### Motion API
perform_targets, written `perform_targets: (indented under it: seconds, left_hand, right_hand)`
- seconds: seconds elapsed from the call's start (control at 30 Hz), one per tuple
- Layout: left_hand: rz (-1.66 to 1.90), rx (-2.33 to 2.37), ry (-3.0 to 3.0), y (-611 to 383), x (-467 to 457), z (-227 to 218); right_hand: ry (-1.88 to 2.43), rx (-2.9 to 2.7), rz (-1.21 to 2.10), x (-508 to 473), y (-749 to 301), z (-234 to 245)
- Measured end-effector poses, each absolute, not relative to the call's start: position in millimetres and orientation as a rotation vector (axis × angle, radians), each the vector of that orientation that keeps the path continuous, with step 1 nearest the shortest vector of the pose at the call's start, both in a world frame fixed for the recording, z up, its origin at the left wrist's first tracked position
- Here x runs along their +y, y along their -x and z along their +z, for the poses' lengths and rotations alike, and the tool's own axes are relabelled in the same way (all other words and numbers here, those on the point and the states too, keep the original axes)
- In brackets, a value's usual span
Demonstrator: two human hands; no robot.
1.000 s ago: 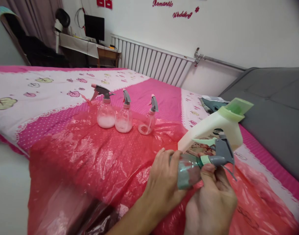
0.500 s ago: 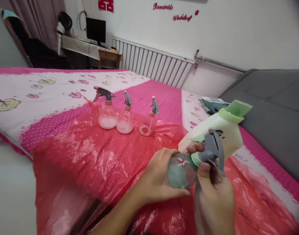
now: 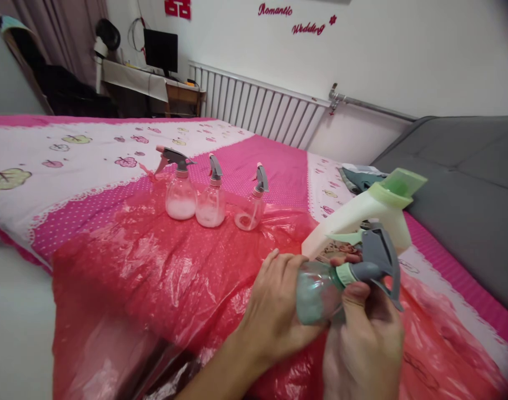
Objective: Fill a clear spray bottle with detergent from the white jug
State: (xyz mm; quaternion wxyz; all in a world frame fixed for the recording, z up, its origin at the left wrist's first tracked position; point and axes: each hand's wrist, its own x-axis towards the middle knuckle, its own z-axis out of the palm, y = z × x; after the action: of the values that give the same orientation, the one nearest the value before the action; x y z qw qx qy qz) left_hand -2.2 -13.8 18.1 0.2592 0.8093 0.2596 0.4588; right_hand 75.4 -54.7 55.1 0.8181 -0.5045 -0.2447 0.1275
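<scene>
Bed [image 3: 278, 149] spread with red plastic sheet [image 3: 154, 261], probably against drips. Green spray bottle [image 3: 316, 294] held tilted over it: left hand [image 3: 274, 300] curled round body, right hand [image 3: 364, 328] pinching collar [image 3: 344, 274], presumably for counter-grip.

From my remote station I observe one spray bottle [image 3: 316, 297], comprising a transparent green rounded body, a pale green collar [image 3: 346, 274], a grey spray head [image 3: 377, 250] and a pale green trigger [image 3: 343, 239]. I read its pose as tilted well over toward horizontal, base to the left of the view, spray head to the right and slightly higher, with the head mounted at the collar and the body partly cloudy. I have it supported between the left hand [image 3: 274, 303], around the body, and the right hand [image 3: 368, 333], at the collar.
</scene>
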Motion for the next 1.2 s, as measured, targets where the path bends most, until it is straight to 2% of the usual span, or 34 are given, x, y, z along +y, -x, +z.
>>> perform_targets:
  seconds: [0.63,0.87,1.07,1.2]
  left_hand:
    - [1.330,1.015,-2.318,6.5,-9.3,11.1]
    - [1.298,1.080,-2.302,9.3,-7.5,8.5]
    - [1.023,0.864,-2.174,10.7,-17.0,14.0]
    - [1.212,0.907,-1.777,14.6,-16.2,14.8]
  right_hand:
    - [1.183,-0.563,0.348,-46.2,-85.8,44.8]
    - [1.249,-0.704,0.597,-47.7,-88.0,33.8]
    - [1.348,-0.503,0.247,-48.3,-86.9,29.9]
    - [1.305,-0.406,0.195,-51.6,-87.1,39.7]
